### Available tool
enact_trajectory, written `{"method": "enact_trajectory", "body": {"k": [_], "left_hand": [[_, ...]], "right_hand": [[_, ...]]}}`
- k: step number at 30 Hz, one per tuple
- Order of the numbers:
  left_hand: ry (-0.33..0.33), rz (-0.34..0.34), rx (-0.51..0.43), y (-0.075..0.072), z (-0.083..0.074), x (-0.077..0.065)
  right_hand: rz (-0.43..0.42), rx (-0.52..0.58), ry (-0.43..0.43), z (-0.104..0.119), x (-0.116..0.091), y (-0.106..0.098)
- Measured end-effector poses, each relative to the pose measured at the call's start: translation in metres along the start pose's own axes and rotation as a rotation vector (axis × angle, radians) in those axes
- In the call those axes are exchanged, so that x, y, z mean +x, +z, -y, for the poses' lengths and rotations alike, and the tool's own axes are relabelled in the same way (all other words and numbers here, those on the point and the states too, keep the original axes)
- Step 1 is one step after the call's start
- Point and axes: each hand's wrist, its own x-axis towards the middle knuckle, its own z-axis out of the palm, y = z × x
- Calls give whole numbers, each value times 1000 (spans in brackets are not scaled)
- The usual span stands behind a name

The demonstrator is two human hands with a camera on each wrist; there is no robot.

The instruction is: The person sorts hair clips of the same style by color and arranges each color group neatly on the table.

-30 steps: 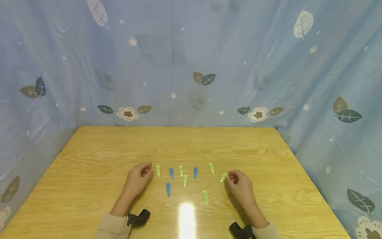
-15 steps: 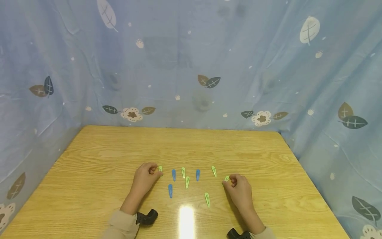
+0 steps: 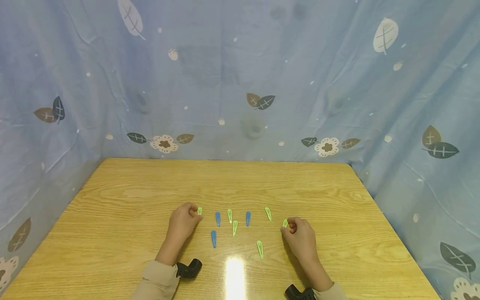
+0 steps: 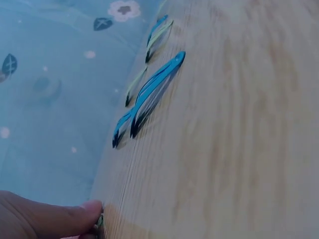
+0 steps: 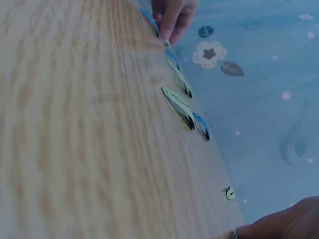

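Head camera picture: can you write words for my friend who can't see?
A person's left hand and right hand each pinch a slim, tapered green hair clip. Between them, four more green clips and three slim, tapered blue hair clips lie on a yellow wooden table. Behind hangs a blue fabric curtain with leaves and flowers.

Three blue clips (image 3: 213,237), six green clips (image 3: 260,248) (seemingly).

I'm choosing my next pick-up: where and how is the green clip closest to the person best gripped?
Likely pinched across its long edges at mid-length, coming down from the near side: the green clip lies low on the table, slim, its narrow tip pointing that way.
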Motion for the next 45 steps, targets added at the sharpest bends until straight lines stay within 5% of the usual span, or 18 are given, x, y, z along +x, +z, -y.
{"method": "enact_trajectory", "body": {"k": [16, 32, 45], "left_hand": [[-47, -67, 15, -1, -8, -2], [-123, -23, -323, -5, 9, 5], [-136, -3, -379, -5, 11, 5]], "right_hand": [[23, 46, -27, 3, 2, -6], [90, 218, 134, -6, 8, -12], [179, 449, 255, -14, 12, -16]]}}
